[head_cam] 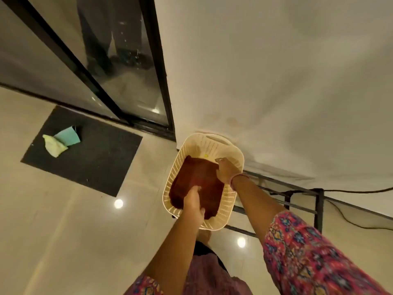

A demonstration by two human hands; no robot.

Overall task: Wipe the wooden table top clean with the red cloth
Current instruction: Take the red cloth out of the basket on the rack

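— Cloth first: where is it?
— The dark red folded cloth [196, 189] lies inside a cream slotted plastic basket [230, 153] that stands on the glossy beige tiled floor [63, 231], against the white wall [276, 71].
— And the hands?
— Both are down in the basket. The left hand [194, 204] rests on the near part of the cloth, fingers together and curled into the fabric. The right hand [226, 170] is at the far right corner of the cloth, fingers bent over its edge; whether they pinch it, I cannot tell.
— Anything round about?
— A black metal frame [297, 196] stands just right of the basket. Well to the left, a dark rectangular doormat [95, 162] lies before a black-framed glass sliding door [119, 71], with a pale yellow rag [54, 145] and a teal rag [68, 136] touching each other on it.
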